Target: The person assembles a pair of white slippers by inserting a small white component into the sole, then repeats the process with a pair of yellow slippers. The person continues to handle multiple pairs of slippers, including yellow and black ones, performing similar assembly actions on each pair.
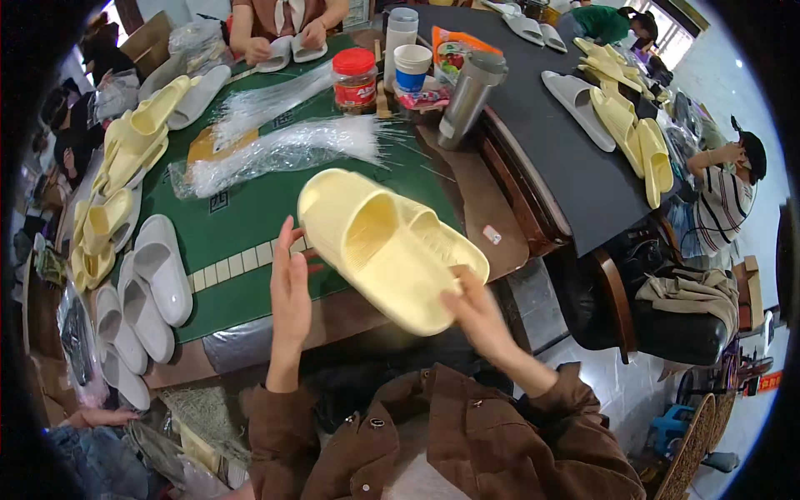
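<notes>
A pair of pale yellow slippers [396,262], one lying against the other, is held tilted above the near edge of the green table. My right hand [482,321] grips the pair at the lower right end, thumb on top and the other fingers mostly hidden beneath. Beside the upper left end, my left hand [290,287] is raised and open, its fingers stretched upward. Some of its fingertips come close to the slipper's side; whether they touch it I cannot tell.
Bundles of clear plastic ties [292,150] lie on the green table [242,221], near a red-lidded jar [355,79], a paper cup [412,67] and a steel tumbler [473,100]. Grey slippers [162,271] and yellow slippers [133,142] line the left side. Across sits another person [287,21] handling slippers.
</notes>
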`<action>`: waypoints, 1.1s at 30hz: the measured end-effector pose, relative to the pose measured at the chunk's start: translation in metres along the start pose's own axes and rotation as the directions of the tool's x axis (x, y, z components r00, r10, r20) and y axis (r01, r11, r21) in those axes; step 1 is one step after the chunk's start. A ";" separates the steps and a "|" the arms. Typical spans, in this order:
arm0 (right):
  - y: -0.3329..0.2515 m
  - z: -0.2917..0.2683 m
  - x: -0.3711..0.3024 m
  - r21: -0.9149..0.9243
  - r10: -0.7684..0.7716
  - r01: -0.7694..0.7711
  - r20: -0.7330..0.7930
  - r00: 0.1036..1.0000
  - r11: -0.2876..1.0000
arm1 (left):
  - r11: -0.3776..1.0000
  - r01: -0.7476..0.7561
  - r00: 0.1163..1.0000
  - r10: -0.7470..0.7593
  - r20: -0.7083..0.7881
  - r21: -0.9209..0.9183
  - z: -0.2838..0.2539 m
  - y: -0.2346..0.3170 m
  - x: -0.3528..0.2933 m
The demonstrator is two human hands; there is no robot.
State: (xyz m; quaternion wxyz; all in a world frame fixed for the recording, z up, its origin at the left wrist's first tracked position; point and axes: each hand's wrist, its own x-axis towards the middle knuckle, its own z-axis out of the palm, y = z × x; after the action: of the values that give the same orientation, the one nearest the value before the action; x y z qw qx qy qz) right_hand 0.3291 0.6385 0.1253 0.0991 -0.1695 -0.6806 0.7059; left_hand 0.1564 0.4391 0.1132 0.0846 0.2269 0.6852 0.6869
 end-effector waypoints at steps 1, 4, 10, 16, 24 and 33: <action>0.011 0.011 0.000 -0.023 0.011 -0.009 0.053 0.999 1.000 | 0.999 -0.035 0.999 0.035 -0.031 -0.017 0.003 -0.003 -0.002; 0.019 0.026 0.004 -0.191 -0.044 0.074 0.157 0.987 0.979 | 0.950 -0.151 0.981 0.179 -0.080 0.271 0.011 -0.007 -0.010; -0.023 0.004 0.025 -0.477 -0.092 0.239 0.311 0.946 0.846 | 0.833 -0.059 0.979 0.156 -0.130 0.550 -0.006 -0.025 -0.024; -0.020 -0.040 0.095 -0.804 -0.534 0.469 0.231 0.813 0.365 | 0.692 0.010 0.951 0.217 -0.221 0.722 -0.028 -0.044 -0.039; 0.020 -0.022 0.140 -0.825 -0.365 0.395 0.251 0.897 0.403 | 0.827 -0.088 0.950 0.237 -0.201 0.556 -0.038 -0.048 -0.038; 0.010 0.004 0.108 -0.855 -0.338 0.324 0.189 0.922 0.406 | 0.833 -0.150 0.952 0.266 -0.149 0.533 -0.016 -0.033 -0.014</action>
State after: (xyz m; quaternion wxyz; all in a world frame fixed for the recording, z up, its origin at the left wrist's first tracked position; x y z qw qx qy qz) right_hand 0.2287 0.6744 0.1037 0.1413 -0.0628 -0.9620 0.2251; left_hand 0.1555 0.4202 0.0789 -0.1301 0.2384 0.8198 0.5041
